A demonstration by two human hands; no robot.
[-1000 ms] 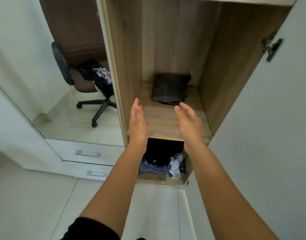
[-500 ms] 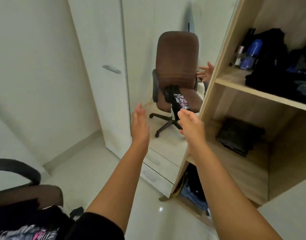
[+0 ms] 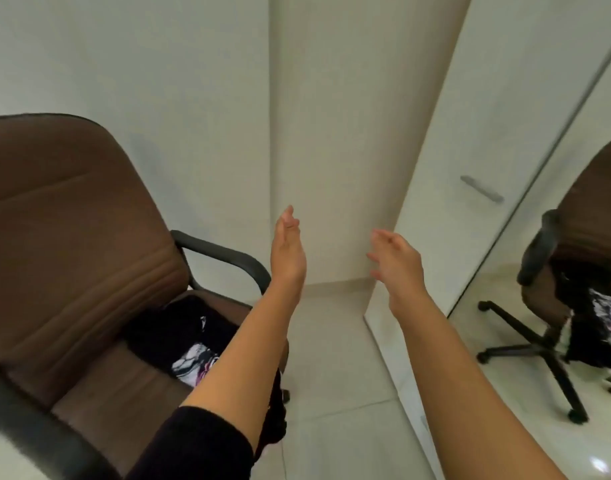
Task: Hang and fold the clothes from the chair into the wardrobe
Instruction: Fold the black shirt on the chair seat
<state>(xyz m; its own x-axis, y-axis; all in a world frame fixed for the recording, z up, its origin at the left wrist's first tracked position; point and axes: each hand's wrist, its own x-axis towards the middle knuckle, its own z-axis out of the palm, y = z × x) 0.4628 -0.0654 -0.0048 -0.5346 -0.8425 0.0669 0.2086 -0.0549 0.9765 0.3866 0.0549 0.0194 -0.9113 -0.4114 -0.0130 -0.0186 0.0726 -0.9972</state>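
Our left hand (image 3: 287,252) and right hand (image 3: 397,263) hover spread and empty; the clothes (image 3: 179,327) lie on the chair (image 3: 72,237), below the left hand.

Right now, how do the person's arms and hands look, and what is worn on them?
The left arm has a black sleeve pushed up near the elbow; its forearm is bare below that. The right arm is bare as far as the picture shows. The left hand and the right hand wear no gloves. No rings, watch or bracelets can be seen.
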